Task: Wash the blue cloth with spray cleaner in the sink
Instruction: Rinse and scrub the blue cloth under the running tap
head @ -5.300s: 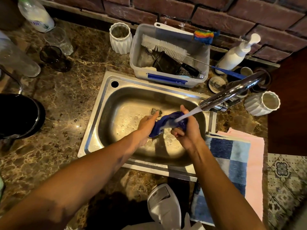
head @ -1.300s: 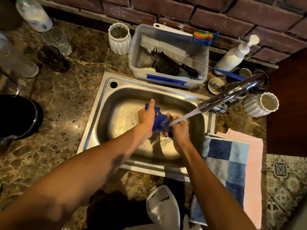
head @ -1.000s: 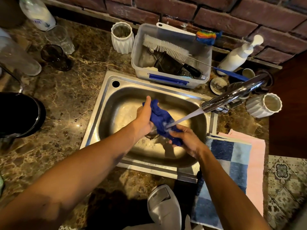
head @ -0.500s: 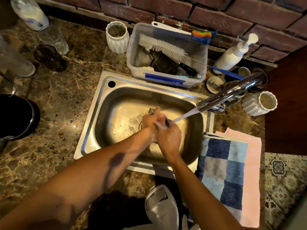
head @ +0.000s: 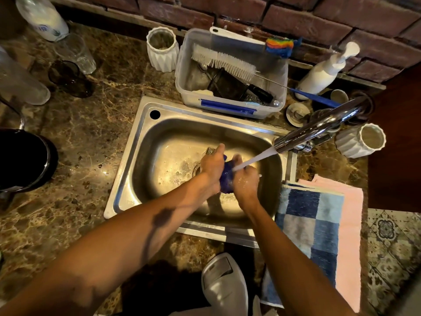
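Observation:
The blue cloth (head: 226, 177) is bunched up between both hands over the steel sink (head: 141, 142). My left hand (head: 213, 164) grips its left side, thumb pointing up. My right hand (head: 246, 177) grips its right side, wet and shiny. Water runs from the chrome tap (head: 319, 126) in a slanted stream onto the cloth and my right hand. Most of the cloth is hidden by my fingers. A white spray bottle head (head: 224, 283) shows at the bottom edge, near my body.
A clear tub (head: 230, 106) with a bottle brush stands behind the sink. A white pump bottle (head: 323, 71) and white ribbed cups (head: 162, 50) (head: 362, 140) sit near the brick wall. A blue checked towel (head: 309, 226) on a pink one lies right of the sink. Glasses and a black pot are left.
The cloth was spread between my hands a second ago, then squeezed tight and hidden. Now my hands have parted slightly and a bunched blue part shows between them under the running water.

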